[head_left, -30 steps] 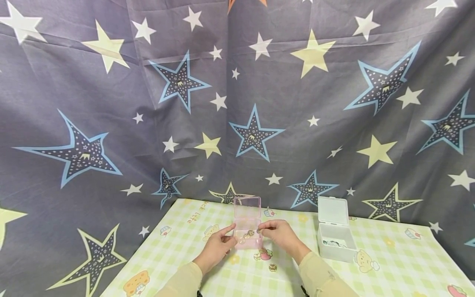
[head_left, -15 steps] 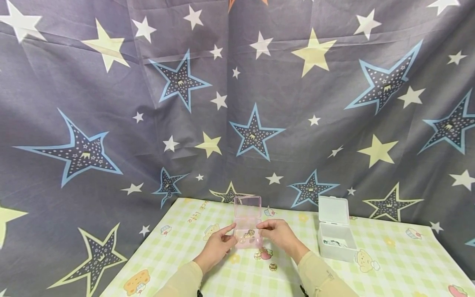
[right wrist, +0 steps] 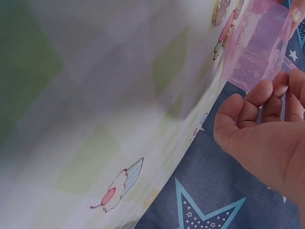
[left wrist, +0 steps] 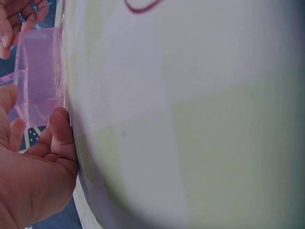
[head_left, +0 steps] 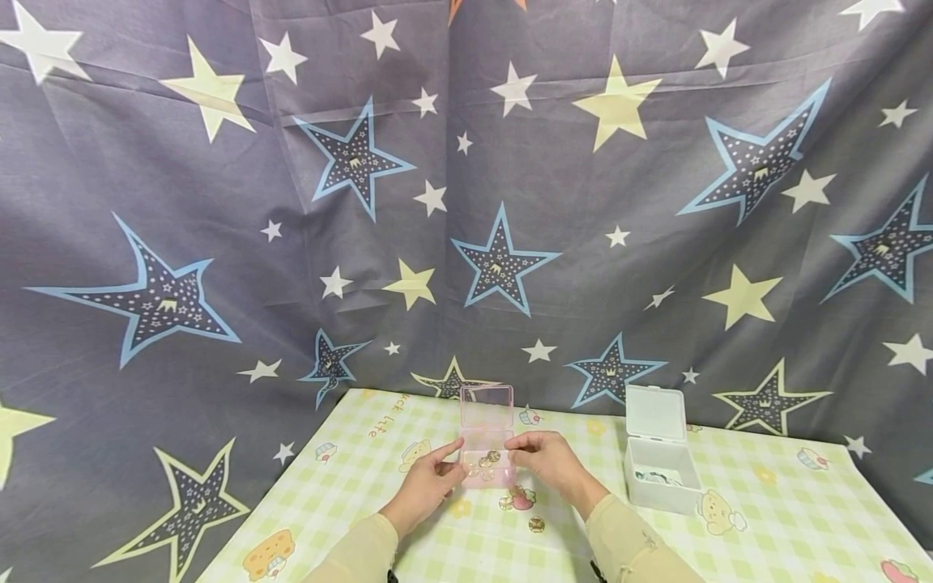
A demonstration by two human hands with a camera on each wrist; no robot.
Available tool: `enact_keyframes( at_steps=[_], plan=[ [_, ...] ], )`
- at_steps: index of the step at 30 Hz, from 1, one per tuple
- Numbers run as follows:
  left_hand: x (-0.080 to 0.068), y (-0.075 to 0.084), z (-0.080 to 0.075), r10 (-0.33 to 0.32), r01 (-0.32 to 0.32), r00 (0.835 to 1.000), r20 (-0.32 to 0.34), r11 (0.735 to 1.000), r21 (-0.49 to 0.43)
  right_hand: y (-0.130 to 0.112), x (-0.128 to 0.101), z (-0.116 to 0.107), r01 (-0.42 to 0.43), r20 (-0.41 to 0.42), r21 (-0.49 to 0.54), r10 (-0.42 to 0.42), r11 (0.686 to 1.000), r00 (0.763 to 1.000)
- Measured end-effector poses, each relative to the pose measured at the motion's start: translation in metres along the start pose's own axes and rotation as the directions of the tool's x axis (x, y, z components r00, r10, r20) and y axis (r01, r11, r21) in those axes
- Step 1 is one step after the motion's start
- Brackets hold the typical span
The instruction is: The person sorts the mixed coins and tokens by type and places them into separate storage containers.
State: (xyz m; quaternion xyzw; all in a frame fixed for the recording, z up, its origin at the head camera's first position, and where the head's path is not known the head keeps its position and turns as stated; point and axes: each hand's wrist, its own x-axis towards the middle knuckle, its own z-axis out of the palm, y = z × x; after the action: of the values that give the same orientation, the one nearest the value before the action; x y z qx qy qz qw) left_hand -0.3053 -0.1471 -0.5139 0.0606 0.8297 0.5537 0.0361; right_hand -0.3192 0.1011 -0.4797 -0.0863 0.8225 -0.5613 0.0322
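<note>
A clear pink plastic box [head_left: 487,479] stands on the table with its hinged lid [head_left: 486,406] raised. Several gold-coloured coins [head_left: 492,457] lie inside it. My left hand [head_left: 425,486] holds the box's left side, index finger at the rim and thumb near the front. At the right rim is my right hand [head_left: 552,463], its fingers loosely bent and no coin showing between them. In the right wrist view those fingers [right wrist: 259,93] are close beside the box wall; whether they touch it I cannot tell. Gold coins [head_left: 536,525] also lie on the cloth before the box.
To the right stands a white box [head_left: 662,490] with its lid up and some dark greenish pieces inside. A green checked cloth [head_left: 787,518] with cartoon prints covers the table. Behind the table hangs a grey star-patterned curtain [head_left: 554,186].
A coin that was at my right fingertips has been let go and dropped into the pink box. Both hands stay at the box with hardly any movement.
</note>
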Motion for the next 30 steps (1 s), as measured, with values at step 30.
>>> enact_keyframes(
  at_steps=[30],
  plan=[
    [0.0, 0.001, 0.001, -0.004, 0.004, 1.0, -0.013, 1.0, 0.013, 0.035, -0.032, -0.045, 0.091, 0.165, -0.126, -0.07, 0.988, 0.984]
  ],
)
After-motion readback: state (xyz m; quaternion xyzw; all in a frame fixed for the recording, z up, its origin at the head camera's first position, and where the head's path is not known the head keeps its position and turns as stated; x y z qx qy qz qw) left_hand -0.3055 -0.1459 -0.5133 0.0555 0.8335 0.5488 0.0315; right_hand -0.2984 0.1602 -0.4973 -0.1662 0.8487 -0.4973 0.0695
